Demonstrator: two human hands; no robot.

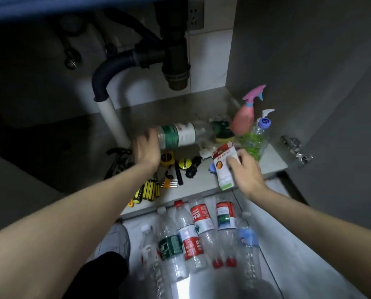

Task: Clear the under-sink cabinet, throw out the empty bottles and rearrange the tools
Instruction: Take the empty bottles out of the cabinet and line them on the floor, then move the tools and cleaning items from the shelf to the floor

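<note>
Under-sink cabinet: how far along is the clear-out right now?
Partly done. Six plastic bottles already lie in a row on the floor in front of the cabinet. In hand: the left hand holds a green-labelled bottle, the right hand a small carton. Left inside: the pink spray bottle, a clear spray bottle, and the tools, including yellow-handled screwdrivers, unsorted.

You see a clear bottle [178, 134] with a green and white label, and a small carton [224, 167] printed white, red and orange with a green foot. The spray bottle [246, 117] is pink with a blue collar; beside it a clear sprayer [255, 141] shows green inside. The screwdrivers [149, 189] are striped yellow and black. On the floor, clear bottles [198, 231] carry red, green and blue labels, several with red caps. The drain pipe [176, 61] is dark grey.
</note>
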